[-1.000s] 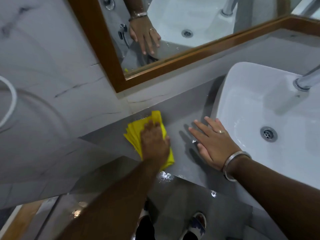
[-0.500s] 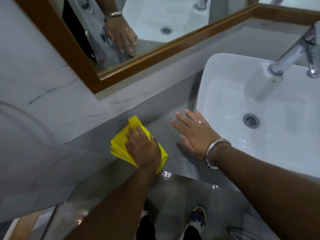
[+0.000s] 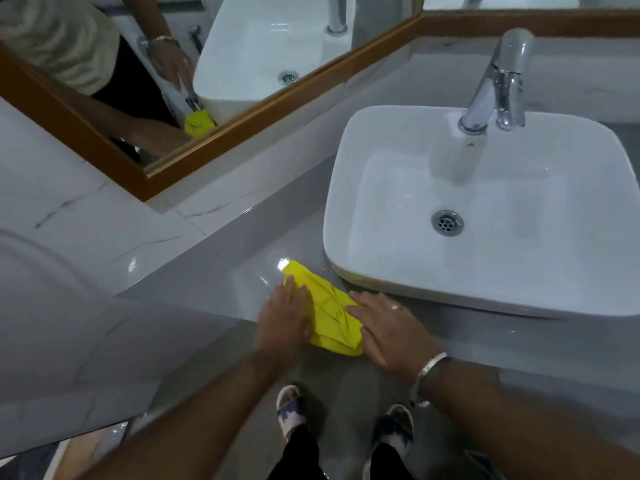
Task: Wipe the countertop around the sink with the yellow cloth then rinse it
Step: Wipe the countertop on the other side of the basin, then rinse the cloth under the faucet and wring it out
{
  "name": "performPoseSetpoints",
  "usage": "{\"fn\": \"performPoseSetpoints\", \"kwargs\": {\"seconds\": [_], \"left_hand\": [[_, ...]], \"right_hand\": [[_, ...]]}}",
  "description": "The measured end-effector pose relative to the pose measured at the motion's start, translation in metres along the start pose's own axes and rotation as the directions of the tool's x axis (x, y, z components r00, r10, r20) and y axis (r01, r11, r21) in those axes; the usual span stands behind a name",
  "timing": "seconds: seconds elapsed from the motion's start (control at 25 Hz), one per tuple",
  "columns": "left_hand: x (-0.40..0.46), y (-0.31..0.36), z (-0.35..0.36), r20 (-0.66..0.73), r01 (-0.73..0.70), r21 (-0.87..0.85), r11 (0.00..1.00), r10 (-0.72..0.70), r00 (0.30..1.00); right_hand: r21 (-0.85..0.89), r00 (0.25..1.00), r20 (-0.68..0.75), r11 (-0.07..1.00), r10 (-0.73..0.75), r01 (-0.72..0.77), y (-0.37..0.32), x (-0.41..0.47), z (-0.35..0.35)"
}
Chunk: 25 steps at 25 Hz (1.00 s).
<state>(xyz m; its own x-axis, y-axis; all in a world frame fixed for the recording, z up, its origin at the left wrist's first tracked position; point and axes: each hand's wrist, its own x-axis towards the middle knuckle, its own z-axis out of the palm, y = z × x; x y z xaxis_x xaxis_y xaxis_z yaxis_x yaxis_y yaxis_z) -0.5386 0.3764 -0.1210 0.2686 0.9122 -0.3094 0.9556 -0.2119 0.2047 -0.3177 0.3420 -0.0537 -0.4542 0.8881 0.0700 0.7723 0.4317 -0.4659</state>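
Observation:
The yellow cloth point(image 3: 330, 311) lies crumpled on the grey countertop point(image 3: 235, 271), near its front edge and just left of the white basin point(image 3: 346, 202). My left hand point(image 3: 284, 318) presses flat on the cloth's left edge. On the other side, my right hand point(image 3: 384, 329) lies flat with its fingers apart, the fingertips touching the cloth's right edge. It wears a ring and a metal bangle. Most of the cloth shows between the two hands. The chrome faucet point(image 3: 498, 81) stands at the back of the basin, and no water runs from it.
A wood-framed mirror point(image 3: 114, 161) hangs on the marble wall at the back left and reflects the hands and cloth. The drain point(image 3: 447, 221) sits in the basin's middle. Below the counter edge, my sandalled feet point(image 3: 291, 410) stand on the floor.
My left hand has slid the cloth right and toward the front edge, close to the basin. My right hand, earlier apart on the counter, now touches the cloth. The view has swung right.

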Motion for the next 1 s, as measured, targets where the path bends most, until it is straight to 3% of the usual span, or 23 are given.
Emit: {"fn": "performPoseSetpoints", "kwargs": {"seconds": [0.08, 0.16, 0.24, 0.32, 0.4, 0.52, 0.76, 0.88, 1.0], "left_hand": [[0.017, -0.030, -0.020, 0.019, -0.199, 0.176, 0.964, 0.199, 0.980], [0.040, -0.047, -0.032, 0.063, -0.411, 0.306, 0.859, 0.413, 0.909], [0.054, -0.051, -0.038, 0.125, -0.544, 0.371, 0.753, 0.540, 0.832], [0.059, -0.050, -0.038, 0.130, -0.604, 0.377, 0.703, 0.605, 0.786], [0.063, -0.053, -0.041, 0.113, -0.620, 0.366, 0.694, 0.629, 0.770], [0.068, -0.055, -0.043, 0.062, -0.668, 0.332, 0.666, 0.692, 0.720], [0.047, -0.043, -0.052, 0.123, -0.698, 0.268, 0.664, 0.695, 0.708], [0.039, -0.031, -0.096, 0.129, -0.732, 0.165, 0.661, 0.722, 0.680], [0.041, 0.001, -0.170, 0.014, -0.767, 0.159, 0.622, 0.775, 0.631]], "right_hand": [[-0.044, 0.957, 0.176, 0.973, 0.230, -0.226, -0.006, 0.009, 0.024], [-0.140, 0.809, 0.343, 0.878, 0.477, -0.458, -0.011, 0.024, 0.045], [-0.241, 0.716, 0.348, 0.796, 0.605, -0.555, -0.014, 0.032, 0.062], [-0.355, 0.690, 0.327, 0.760, 0.646, -0.544, -0.023, 0.038, 0.070], [-0.456, 0.742, 0.222, 0.740, 0.633, -0.495, -0.026, 0.044, 0.078], [-0.460, 0.774, 0.176, 0.746, 0.608, -0.481, -0.028, 0.055, 0.078], [-0.319, 0.731, 0.322, 0.796, 0.601, -0.514, -0.062, 0.061, 0.036], [-0.334, 0.758, 0.290, 0.804, 0.584, -0.492, -0.083, 0.060, -0.017], [-0.396, 0.846, 0.134, 0.811, 0.515, -0.431, -0.086, 0.054, -0.088]]}}
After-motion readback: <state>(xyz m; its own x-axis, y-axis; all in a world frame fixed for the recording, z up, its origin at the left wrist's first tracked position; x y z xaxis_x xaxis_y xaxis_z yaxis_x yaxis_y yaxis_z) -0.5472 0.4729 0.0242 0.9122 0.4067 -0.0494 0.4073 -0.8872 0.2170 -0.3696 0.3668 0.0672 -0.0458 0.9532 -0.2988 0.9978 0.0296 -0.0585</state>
